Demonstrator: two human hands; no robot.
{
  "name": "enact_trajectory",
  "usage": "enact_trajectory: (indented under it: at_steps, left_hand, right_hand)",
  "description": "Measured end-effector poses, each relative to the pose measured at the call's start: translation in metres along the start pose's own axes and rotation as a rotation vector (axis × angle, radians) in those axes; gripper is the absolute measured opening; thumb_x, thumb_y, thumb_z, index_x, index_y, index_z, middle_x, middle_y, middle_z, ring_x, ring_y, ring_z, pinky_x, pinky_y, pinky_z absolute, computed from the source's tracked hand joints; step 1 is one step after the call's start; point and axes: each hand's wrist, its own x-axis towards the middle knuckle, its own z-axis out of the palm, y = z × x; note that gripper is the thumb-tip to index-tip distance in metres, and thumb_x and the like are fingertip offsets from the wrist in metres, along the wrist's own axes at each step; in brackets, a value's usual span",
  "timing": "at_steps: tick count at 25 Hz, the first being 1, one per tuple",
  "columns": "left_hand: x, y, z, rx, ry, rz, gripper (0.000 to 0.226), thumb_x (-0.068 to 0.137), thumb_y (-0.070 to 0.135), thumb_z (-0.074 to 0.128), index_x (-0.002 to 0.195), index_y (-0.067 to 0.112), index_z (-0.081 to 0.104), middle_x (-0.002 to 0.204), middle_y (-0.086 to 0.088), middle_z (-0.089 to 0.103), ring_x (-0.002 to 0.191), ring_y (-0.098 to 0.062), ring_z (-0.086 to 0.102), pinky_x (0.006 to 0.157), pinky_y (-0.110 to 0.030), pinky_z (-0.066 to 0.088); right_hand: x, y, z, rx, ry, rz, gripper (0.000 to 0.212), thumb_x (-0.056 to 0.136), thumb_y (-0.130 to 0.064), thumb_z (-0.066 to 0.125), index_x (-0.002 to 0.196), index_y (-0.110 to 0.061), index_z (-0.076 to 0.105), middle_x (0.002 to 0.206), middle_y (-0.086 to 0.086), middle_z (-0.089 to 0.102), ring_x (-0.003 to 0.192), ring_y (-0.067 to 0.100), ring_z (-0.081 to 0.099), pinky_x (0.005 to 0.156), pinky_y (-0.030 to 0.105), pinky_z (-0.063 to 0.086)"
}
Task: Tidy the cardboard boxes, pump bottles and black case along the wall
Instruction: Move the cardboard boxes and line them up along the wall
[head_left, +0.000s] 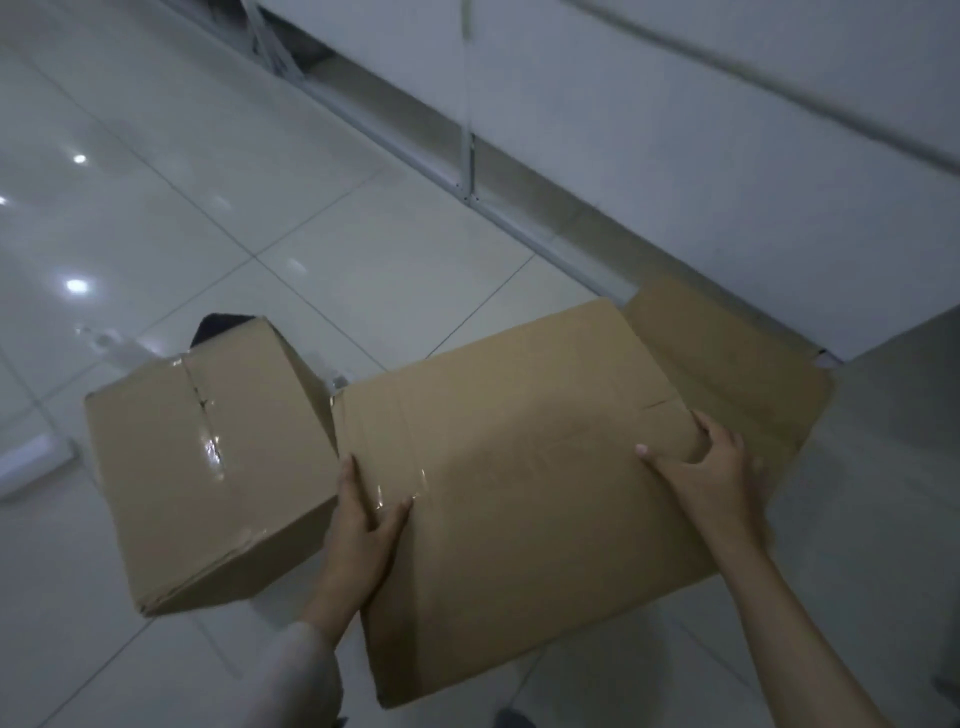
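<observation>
A large flattened cardboard box is held over the tiled floor in the lower middle, its far flap reaching toward the wall base. My left hand grips its left edge, thumb on top by a strip of clear tape. My right hand grips its right side near a flap crease. A smaller taped cardboard box stands tilted on the floor just left of the flat one, touching my left hand's side. A dark object peeks from behind it. No pump bottles are visible.
A white wall with a metal shelf frame along its base runs diagonally across the top right. Glossy white floor tiles fill the left and top left. A white flat strip lies at the left edge.
</observation>
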Motion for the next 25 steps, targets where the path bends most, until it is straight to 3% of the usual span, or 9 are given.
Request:
enact_trajectory:
  at_steps: [4,9,13,17,21,23,25]
  left_hand:
    - [0.047,0.111,-0.041,0.090,0.071,0.097,0.080,0.086,0.034,0.058,0.146,0.018,0.008,0.152,-0.013,0.029,0.134,-0.033,0.038,0.109,-0.044,0.032]
    - [0.127,0.216,-0.095,0.203,0.114,0.206,0.079,0.085,0.039,0.058,0.145,0.025,0.009,0.146,-0.015,0.037,0.125,-0.037,0.045,0.104,-0.049,0.038]
    - [0.215,0.261,-0.114,0.167,0.128,0.244,0.083,0.076,0.044,0.064,0.140,0.026,0.014,0.139,-0.018,0.045,0.119,-0.038,0.050,0.101,-0.051,0.042]
    - [0.335,0.269,-0.098,0.167,0.050,0.230,0.086,0.063,0.037,0.063,0.136,0.013,0.025,0.132,-0.014,0.049,0.117,-0.033,0.051,0.095,-0.038,0.042]
    - [0.449,0.238,-0.043,0.035,-0.067,0.141,0.077,0.076,0.014,0.068,0.140,0.009,0.024,0.136,-0.015,0.043,0.111,-0.024,0.049,0.088,-0.032,0.040]
    - [0.493,0.214,-0.010,0.008,-0.106,0.107,0.077,0.080,0.016,0.065,0.142,0.013,0.019,0.139,-0.012,0.040,0.108,-0.021,0.045,0.088,-0.032,0.040]
    - [0.531,0.192,0.019,-0.001,-0.129,0.104,0.088,0.072,0.028,0.066,0.144,0.016,0.017,0.143,-0.009,0.034,0.114,-0.020,0.042,0.092,-0.032,0.039]
  right_hand:
    - [0.033,-0.072,-0.042,0.127,-0.006,-0.016,0.075,0.066,-0.039,0.077,0.130,-0.011,0.050,0.132,0.019,0.050,0.123,0.039,0.044,0.103,0.052,0.037]
    - [0.073,-0.148,-0.028,0.301,-0.015,0.007,0.073,0.064,-0.047,0.073,0.127,-0.017,0.048,0.127,0.013,0.055,0.117,0.036,0.050,0.095,0.053,0.045]
    - [0.121,-0.198,0.013,0.437,-0.019,0.007,0.057,0.080,-0.020,0.068,0.131,-0.010,0.045,0.125,0.010,0.055,0.112,0.024,0.052,0.093,0.036,0.044]
    - [0.180,-0.219,0.084,0.564,-0.061,0.095,0.056,0.082,-0.004,0.063,0.133,-0.012,0.041,0.127,0.010,0.054,0.103,0.016,0.051,0.087,0.031,0.042]
    - [0.237,-0.201,0.167,0.564,-0.057,0.217,0.059,0.081,0.000,0.062,0.135,-0.009,0.039,0.132,0.013,0.051,0.105,0.020,0.051,0.089,0.032,0.042]
    - [0.265,-0.186,0.198,0.550,-0.047,0.259,0.059,0.083,-0.002,0.061,0.136,-0.011,0.039,0.129,0.008,0.052,0.110,0.023,0.052,0.085,0.029,0.040]
    - [0.291,-0.172,0.220,0.535,-0.057,0.283,0.055,0.084,-0.005,0.060,0.135,-0.012,0.041,0.120,0.004,0.053,0.103,0.019,0.051,0.082,0.027,0.038]
